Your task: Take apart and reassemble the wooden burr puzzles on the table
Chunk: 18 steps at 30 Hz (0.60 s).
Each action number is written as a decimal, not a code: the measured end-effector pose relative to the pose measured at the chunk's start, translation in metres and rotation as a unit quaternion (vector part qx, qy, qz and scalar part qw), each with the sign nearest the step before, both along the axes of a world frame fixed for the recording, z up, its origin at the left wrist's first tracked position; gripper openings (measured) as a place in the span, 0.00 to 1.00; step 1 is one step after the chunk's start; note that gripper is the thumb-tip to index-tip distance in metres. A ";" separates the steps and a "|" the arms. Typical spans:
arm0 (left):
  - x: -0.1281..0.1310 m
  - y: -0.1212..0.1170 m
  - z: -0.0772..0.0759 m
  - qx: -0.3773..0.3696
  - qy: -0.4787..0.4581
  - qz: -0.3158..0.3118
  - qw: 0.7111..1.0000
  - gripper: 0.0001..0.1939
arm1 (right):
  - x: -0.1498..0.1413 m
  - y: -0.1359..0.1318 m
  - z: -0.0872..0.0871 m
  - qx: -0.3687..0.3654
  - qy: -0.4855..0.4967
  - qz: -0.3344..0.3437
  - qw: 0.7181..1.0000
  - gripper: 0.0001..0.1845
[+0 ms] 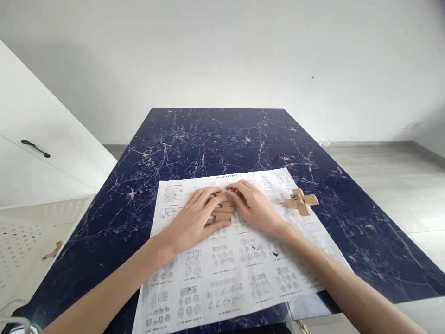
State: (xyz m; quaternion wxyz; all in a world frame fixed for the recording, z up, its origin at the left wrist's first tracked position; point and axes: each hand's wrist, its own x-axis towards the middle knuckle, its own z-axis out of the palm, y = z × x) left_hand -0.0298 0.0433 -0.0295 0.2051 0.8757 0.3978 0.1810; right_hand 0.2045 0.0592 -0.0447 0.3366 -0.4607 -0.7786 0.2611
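Several notched wooden puzzle pieces (224, 207) lie side by side on a printed instruction sheet (201, 297). My left hand (200, 213) spans them from the left, its fingers over the far end and its thumb along the near edge, covering part of them. On the right, my right hand (252, 204) has its thumb and bent fingers against the far right ends of the pieces. Dark oval slots show between the pieces. An assembled wooden cross-shaped puzzle (301, 201) stands on the sheet's right edge, apart from both hands, with a dark mark on one face.
The sheet lies on a dark blue marble-patterned table (215, 139). A white cabinet (45, 116) with a black handle stands at the left. Below the table's left edge, another wooden piece (52, 251) rests on a perforated pale surface (21, 241).
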 end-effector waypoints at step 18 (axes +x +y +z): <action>-0.025 0.021 -0.001 0.066 0.055 0.101 0.991 0.19 | -0.002 -0.003 0.003 -0.006 -0.015 -0.008 1.000 0.12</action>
